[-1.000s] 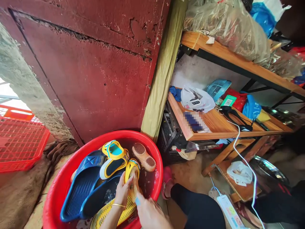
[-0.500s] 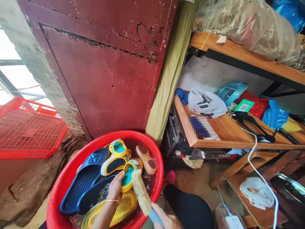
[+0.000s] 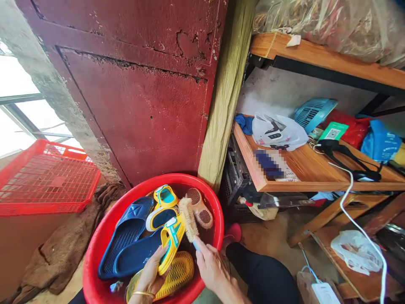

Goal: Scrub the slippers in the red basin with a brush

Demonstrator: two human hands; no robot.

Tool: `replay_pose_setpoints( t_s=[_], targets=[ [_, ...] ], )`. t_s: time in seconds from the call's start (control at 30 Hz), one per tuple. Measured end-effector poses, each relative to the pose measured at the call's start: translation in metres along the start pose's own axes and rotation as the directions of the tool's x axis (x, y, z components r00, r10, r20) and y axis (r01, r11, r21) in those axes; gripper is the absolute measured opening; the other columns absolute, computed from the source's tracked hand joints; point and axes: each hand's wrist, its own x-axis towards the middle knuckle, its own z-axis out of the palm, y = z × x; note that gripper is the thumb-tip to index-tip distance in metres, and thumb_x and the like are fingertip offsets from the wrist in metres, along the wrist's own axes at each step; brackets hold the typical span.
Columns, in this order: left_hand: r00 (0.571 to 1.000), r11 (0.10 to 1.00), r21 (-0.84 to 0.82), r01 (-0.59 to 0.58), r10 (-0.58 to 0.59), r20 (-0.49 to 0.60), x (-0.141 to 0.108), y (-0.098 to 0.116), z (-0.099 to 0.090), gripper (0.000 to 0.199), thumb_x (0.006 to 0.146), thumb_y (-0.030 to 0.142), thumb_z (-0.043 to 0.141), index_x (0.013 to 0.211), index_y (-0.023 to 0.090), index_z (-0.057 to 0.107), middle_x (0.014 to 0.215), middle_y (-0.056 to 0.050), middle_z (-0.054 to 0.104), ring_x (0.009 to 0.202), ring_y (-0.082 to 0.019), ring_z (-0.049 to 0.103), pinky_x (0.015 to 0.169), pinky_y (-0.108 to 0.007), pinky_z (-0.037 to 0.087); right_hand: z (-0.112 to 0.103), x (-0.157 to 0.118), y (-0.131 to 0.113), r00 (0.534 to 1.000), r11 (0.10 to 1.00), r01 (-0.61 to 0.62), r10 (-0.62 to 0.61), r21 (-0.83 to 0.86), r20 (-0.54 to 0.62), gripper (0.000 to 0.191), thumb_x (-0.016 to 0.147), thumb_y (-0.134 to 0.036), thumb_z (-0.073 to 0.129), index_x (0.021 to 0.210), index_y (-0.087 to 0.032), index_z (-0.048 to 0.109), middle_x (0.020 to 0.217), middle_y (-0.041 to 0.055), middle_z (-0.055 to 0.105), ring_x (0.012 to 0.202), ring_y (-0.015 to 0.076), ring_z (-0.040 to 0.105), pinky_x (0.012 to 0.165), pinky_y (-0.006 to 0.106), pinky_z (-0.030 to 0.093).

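A red basin [image 3: 90, 253] holds water and several shoes. My left hand [image 3: 152, 270] grips a small yellow sandal [image 3: 174, 240] with teal straps, tilted on its side. My right hand [image 3: 211, 264] is closed on the blue handle of a scrubbing brush [image 3: 189, 217], whose pale bristles lie against or close beside the sandal. Behind it rests another yellow sandal [image 3: 163, 213]. Blue slippers [image 3: 122, 240] lie on the left, a yellow zigzag sole [image 3: 182, 274] at the front, and a brown-soled shoe [image 3: 200, 209] at the right.
Left of the basin are a red plastic crate [image 3: 57, 181] and brown sacking [image 3: 63, 249]. A dark red door [image 3: 142, 118] stands behind. On the right, a wooden table [image 3: 310, 169] carries bags, a blue fan and a black hanger. My dark-clothed knee [image 3: 265, 274] is beside the basin.
The held sandal has been tipped onto its side, and my left hand has shifted its grip toward the lower end. The brush and my right hand have moved up. The camera view has shifted slightly.
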Motion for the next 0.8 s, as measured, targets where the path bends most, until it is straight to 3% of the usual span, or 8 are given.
replay_pose_setpoints(
  t_s=[0.13,0.2,0.27,0.37,0.43,0.53,0.67,0.8],
  targets=[
    [0.993,0.998,0.046,0.034,-0.039,0.115,0.0,0.008,0.002,0.04,0.072,0.023,0.077,0.11,0.017,0.069,0.076,-0.005,0.076,0.058,-0.018,0.07,0.048,-0.024,0.053,0.001,-0.026,0.002,0.997,0.996,-0.07,0.072,-0.059,0.025,0.053,0.095,-0.021,0.042,0.146,-0.032,0.051,0.107,0.0076,0.075,0.093,0.0246,0.073,0.092,0.035,0.056],
    [0.982,0.992,0.116,-0.05,0.027,0.186,-0.002,0.009,0.0,0.05,0.07,0.029,0.077,0.118,0.017,0.066,0.089,-0.009,0.079,0.071,-0.025,0.074,0.059,-0.032,0.059,-0.006,-0.028,0.011,0.994,0.992,-0.109,0.109,-0.057,-0.011,0.051,0.096,-0.022,0.04,0.144,-0.028,0.055,0.107,0.0088,0.076,0.093,0.0248,0.073,0.091,0.035,0.057],
    [0.955,0.943,0.229,-0.242,0.19,0.227,-0.004,0.009,-0.002,0.056,0.07,0.036,0.076,0.122,0.019,0.065,0.108,-0.011,0.077,0.093,-0.029,0.074,0.076,-0.037,0.06,-0.018,-0.022,0.019,0.993,0.994,-0.11,0.109,-0.02,-0.052,0.049,0.098,-0.025,0.037,0.144,-0.025,0.055,0.114,0.0096,0.074,0.099,0.0243,0.072,0.091,0.033,0.056],
    [0.82,0.651,0.507,-0.565,0.513,0.254,-0.005,0.007,-0.006,0.063,0.072,0.042,0.072,0.131,0.023,0.06,0.126,-0.009,0.071,0.117,-0.031,0.066,0.098,-0.039,0.052,-0.029,-0.013,0.016,0.994,0.997,-0.069,0.071,0.024,-0.088,0.049,0.101,-0.028,0.035,0.147,-0.023,0.051,0.122,0.0099,0.071,0.106,0.0237,0.07,0.091,0.031,0.056],
    [0.719,0.423,0.65,-0.631,0.633,0.286,-0.002,0.002,-0.007,0.069,0.075,0.042,0.07,0.14,0.024,0.053,0.127,-0.01,0.071,0.119,-0.032,0.065,0.102,-0.041,0.049,-0.029,-0.01,0.003,0.998,0.999,-0.036,0.036,-0.007,-0.046,0.05,0.1,-0.027,0.036,0.148,-0.026,0.049,0.116,0.0093,0.073,0.099,0.0236,0.071,0.087,0.03,0.057],
    [0.636,0.231,0.738,-0.634,0.699,0.327,0.004,-0.011,-0.008,0.071,0.079,0.038,0.065,0.145,0.02,0.045,0.125,-0.015,0.071,0.114,-0.033,0.066,0.1,-0.042,0.05,-0.023,-0.008,-0.014,0.996,0.992,0.02,-0.008,-0.128,0.089,0.053,0.097,-0.023,0.041,0.149,-0.035,0.046,0.101,0.0069,0.074,0.083,0.0231,0.073,0.077,0.03,0.057],
    [0.568,0.062,0.72,-0.692,0.662,0.488,0.007,-0.028,-0.014,0.071,0.087,0.032,0.053,0.152,0.017,0.029,0.132,-0.016,0.067,0.12,-0.031,0.063,0.105,-0.042,0.047,-0.024,-0.001,-0.006,0.989,0.965,-0.054,0.088,-0.255,0.122,0.053,0.097,-0.022,0.042,0.148,-0.037,0.047,0.101,0.0075,0.073,0.085,0.0238,0.072,0.078,0.031,0.055],
    [0.573,0.028,0.726,-0.687,0.636,0.517,0.013,-0.036,-0.016,0.072,0.089,0.03,0.047,0.154,0.016,0.022,0.134,-0.015,0.065,0.121,-0.031,0.062,0.106,-0.045,0.045,-0.022,-0.004,0.002,0.984,0.954,-0.109,0.143,-0.279,0.104,0.054,0.098,-0.021,0.039,0.15,-0.033,0.044,0.103,0.0095,0.073,0.089,0.0258,0.071,0.082,0.035,0.054]
  ],
)
